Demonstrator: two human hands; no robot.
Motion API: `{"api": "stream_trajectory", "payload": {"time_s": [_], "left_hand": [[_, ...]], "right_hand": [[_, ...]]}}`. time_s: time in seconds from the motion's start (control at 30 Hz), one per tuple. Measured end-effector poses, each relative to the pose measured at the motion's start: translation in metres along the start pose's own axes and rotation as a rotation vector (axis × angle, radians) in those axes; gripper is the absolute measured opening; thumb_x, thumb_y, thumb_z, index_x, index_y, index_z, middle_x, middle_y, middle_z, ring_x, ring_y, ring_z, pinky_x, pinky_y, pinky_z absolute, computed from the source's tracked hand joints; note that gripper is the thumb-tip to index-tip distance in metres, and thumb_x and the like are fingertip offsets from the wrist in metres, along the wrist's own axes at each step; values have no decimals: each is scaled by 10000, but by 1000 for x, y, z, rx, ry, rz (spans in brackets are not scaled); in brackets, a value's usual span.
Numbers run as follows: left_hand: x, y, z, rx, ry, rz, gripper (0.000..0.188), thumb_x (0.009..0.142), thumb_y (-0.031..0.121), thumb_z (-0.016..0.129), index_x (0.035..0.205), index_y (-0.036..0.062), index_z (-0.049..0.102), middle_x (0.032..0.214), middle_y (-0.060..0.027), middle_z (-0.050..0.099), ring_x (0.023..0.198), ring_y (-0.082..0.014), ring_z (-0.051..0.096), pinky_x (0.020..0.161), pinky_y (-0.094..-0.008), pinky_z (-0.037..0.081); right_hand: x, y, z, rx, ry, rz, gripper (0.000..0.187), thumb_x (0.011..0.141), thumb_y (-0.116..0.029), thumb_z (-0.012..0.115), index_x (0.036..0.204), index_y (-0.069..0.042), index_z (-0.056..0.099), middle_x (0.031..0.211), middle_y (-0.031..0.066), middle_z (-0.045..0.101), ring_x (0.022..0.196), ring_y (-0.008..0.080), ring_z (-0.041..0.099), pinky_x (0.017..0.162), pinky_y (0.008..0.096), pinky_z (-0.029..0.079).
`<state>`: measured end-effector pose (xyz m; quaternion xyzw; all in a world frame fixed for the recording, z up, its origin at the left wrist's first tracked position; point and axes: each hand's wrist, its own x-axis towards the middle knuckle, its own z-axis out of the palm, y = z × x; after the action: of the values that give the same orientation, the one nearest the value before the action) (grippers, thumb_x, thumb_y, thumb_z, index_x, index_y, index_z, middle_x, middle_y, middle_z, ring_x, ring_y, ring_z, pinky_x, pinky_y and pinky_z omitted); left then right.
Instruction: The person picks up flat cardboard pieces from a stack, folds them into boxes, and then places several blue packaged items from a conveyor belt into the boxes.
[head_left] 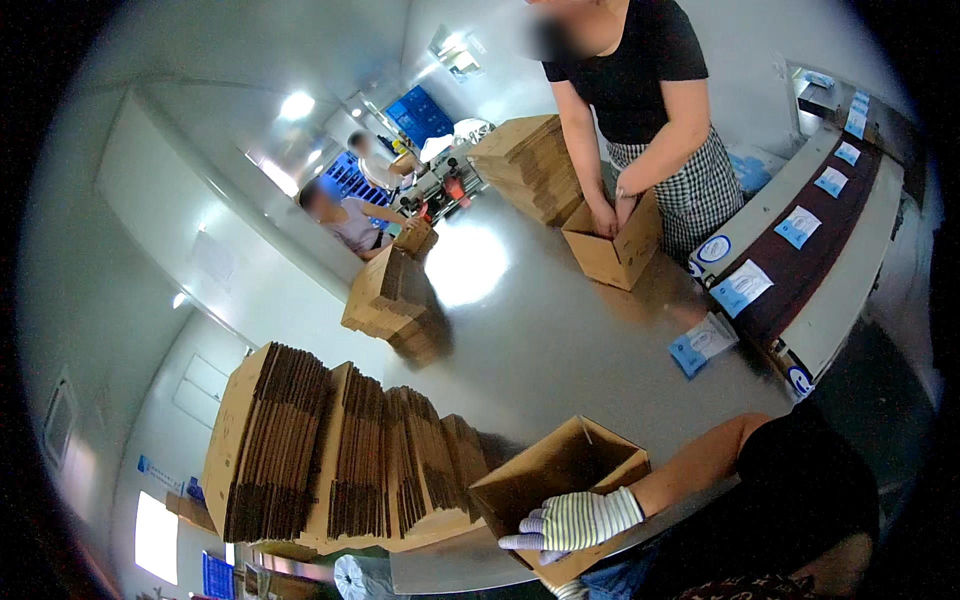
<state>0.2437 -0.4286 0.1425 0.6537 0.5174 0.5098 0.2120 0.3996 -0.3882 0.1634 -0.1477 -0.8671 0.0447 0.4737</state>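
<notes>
Cardboard box (open, nothing visible inside) gripped by gloved right hand.

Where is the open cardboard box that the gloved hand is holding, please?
The open cardboard box sits at the table's near edge, low in the head view, right of the stacked flat cartons.

Open carton lies under the gloved fingers of the one hand in view — flattened carton stack just left of them, pouch beyond to the right, a co-worker's box far behind — all on the table.
</notes>
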Motion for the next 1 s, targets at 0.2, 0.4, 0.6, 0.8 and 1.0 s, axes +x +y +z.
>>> {"api": "stream_trajectory", "payload": {"time_s": [0.2,0.4,0.6,0.8,1.0], "left_hand": [[14,11,-24,564,-92,478,235,800,232,512,962,77,581,858,-115,558,810,-255,552,780,-404,465],[-14,-4,2,631,-159,697,187,750,224,540,874,103,611,747,-94,563,728,-248,551,737,-393,455],[-24,10,43,636,8,680,154,706,289,540,777,166,601,639,-41,498,624,-234,516,622,-381,396],[-25,25,62,715,118,641,130,841,246,524,812,156,613,643,-38,511,599,-234,506,620,-375,391],[-29,41,63,691,167,670,205,878,229,484,852,108,648,692,-61,549,640,-259,509,651,-405,397]], "right_hand": [[-21,2,0,118,-317,-256,408,908,-454,488,852,-60,579,693,54,547,598,234,549,542,360,471],[-44,14,-11,229,-132,-89,368,906,-397,513,721,-82,558,673,51,540,602,216,546,532,366,454],[-84,51,-34,-148,178,310,178,834,-254,552,897,-103,621,977,95,591,1054,290,507,932,442,404],[-95,60,-26,98,182,548,309,921,-267,495,1177,-103,551,1386,146,412,1349,331,297,1108,461,234],[-95,69,-19,239,216,463,277,931,-243,512,1163,-98,557,1391,145,414,1334,334,317,1105,454,244]]}}
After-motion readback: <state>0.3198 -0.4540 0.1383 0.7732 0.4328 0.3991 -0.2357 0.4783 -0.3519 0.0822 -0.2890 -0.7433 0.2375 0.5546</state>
